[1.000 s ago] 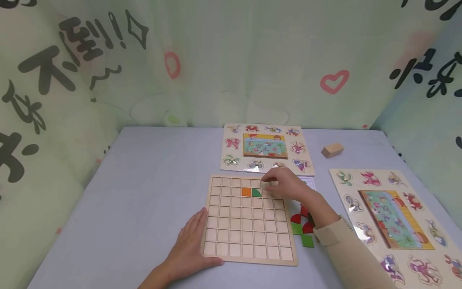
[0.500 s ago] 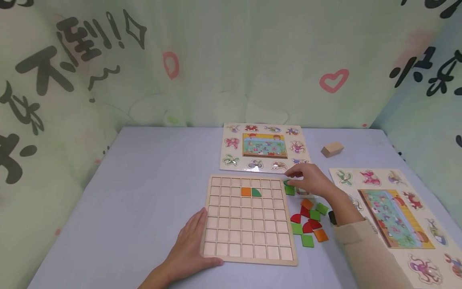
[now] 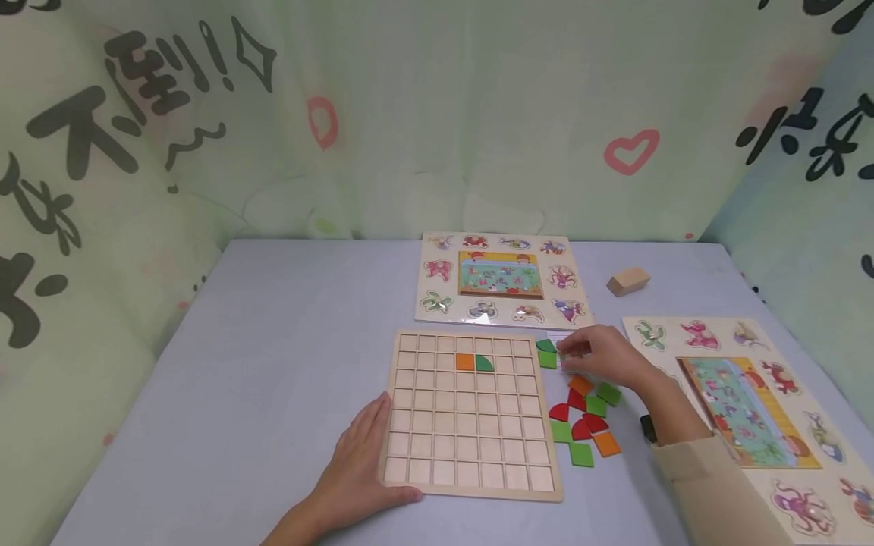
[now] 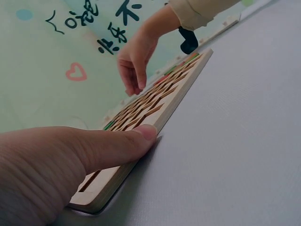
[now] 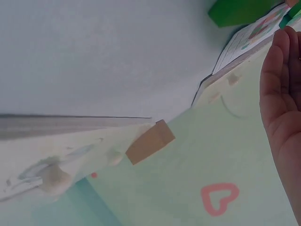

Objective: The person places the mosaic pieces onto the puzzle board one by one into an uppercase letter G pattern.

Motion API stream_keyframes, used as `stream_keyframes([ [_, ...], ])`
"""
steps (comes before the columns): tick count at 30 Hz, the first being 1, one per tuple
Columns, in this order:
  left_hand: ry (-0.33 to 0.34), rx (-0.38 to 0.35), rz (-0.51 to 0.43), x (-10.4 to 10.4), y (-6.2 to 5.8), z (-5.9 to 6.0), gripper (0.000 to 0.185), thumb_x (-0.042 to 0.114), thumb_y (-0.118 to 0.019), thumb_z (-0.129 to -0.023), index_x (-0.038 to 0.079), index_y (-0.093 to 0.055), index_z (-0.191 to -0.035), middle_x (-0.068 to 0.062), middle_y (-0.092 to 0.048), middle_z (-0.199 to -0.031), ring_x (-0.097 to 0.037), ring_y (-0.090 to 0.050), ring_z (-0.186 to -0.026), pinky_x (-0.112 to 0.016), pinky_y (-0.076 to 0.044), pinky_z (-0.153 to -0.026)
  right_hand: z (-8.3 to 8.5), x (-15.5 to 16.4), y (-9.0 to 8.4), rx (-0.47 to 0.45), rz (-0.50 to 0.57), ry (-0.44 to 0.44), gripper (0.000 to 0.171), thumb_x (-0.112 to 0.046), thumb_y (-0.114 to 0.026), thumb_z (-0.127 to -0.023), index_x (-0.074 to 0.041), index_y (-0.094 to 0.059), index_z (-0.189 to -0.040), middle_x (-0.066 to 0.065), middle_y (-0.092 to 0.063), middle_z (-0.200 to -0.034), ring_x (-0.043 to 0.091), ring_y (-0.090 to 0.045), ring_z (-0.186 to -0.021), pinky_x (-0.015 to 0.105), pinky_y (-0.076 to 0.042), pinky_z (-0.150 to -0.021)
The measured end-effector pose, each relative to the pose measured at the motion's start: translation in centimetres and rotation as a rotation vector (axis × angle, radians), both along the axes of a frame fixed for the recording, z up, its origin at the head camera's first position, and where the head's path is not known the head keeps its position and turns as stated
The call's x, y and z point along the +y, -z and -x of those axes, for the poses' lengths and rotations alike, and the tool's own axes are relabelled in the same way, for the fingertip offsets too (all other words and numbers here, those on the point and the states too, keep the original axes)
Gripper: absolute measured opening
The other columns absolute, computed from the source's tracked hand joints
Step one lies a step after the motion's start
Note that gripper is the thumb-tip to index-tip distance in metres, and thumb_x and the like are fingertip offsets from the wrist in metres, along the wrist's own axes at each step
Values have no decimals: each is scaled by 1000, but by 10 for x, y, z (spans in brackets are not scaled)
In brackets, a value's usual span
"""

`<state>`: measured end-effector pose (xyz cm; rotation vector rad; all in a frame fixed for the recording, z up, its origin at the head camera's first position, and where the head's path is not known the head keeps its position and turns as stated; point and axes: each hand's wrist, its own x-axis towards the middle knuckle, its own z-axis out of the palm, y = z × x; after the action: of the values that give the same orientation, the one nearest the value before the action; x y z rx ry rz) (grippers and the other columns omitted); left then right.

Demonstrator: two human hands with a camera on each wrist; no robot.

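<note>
A thin, pale wooden board (image 3: pixel 456 422) with a raised lattice of 7 rows by 7 columns lay on the smooth, pale bench (image 3: pixel 293 341). Along the board's left edge rested the left hand (image 3: pixel 358 459), fingers straight, thumb stretched onto the near-left corner, its grip unclosed.

Inside the board's 2nd row from the far edge sat 1 flat orange square (image 3: pixel 465 362) and 1 green quarter-circle (image 3: pixel 484 364). Right of the board, at least 12 loose tiles (image 3: pixel 596 406) showed: 6 green, 4 red, 2 orange.

The right hand (image 3: pixel 604 356), fingers bent, was beyond the board's far-right corner, over 1 printed card (image 5: pixel 251 44); whether its grip held anything could not be told. Behind the board lay 1 knobbed sea-animal puzzle (image 3: pixel 505 307).
</note>
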<state>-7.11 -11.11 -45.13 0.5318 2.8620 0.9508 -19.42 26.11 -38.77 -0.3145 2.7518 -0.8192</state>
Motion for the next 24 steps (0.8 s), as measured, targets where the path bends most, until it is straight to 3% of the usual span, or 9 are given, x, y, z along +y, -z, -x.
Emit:
stream_keyframes([
  [9, 3, 2, -6, 0, 0, 0, 121, 67, -70, -60, 2, -15, -146, -8, -17, -151, -24, -15, -135, -51, -21, -102, -4, -8, 9, 6, 15, 53, 36, -15, -74, -78, 0, -65, -109, 13, -60, -104, 27, -51, -94, 41, -47, -80],
  [24, 4, 9, -10, 0, 0, 0, 121, 67, -70, -60, 2, -16, -146, -9, -17, -150, -24, -15, -135, -51, -20, -102, -5, -13, 12, 41, -10, 21, 33, -10, -74, -76, 2, -65, -105, 12, -62, -99, 25, -55, -89, 42, -48, -80],
])
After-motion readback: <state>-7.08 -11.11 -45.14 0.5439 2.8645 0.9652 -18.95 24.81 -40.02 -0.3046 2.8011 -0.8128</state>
